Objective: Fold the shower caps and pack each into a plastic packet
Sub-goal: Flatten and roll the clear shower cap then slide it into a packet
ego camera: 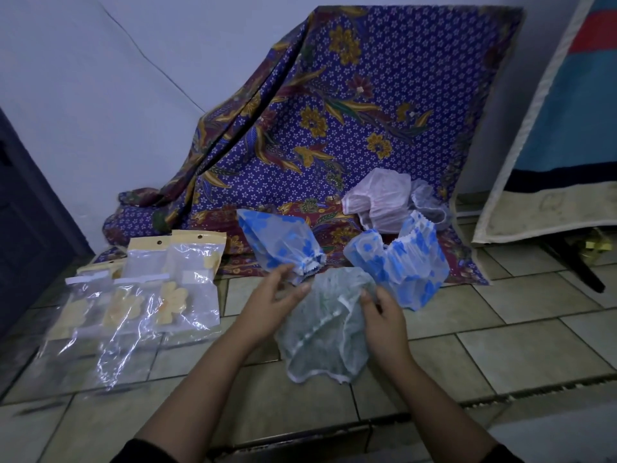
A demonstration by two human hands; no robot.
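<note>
A pale grey-green shower cap (320, 332) hangs crumpled above the tiled floor, held between both hands. My left hand (272, 304) grips its left edge with thumb and fingers. My right hand (384, 315) pinches its right edge near the white elastic rim. Two blue-flowered caps (283, 243) (404, 262) lie behind, on the edge of the batik cloth. A pink cap (377, 200) and a clear netted one (430, 205) lie farther back. Several clear plastic packets (187, 279) with yellow headers and flower prints lie spread at the left.
A blue patterned batik cloth (367, 111) drapes over something against the wall and onto the floor. A mattress (561, 128) leans at the right, with a dark stand leg below it. A dark door is at the far left. The tiled floor (500, 329) stretches in front.
</note>
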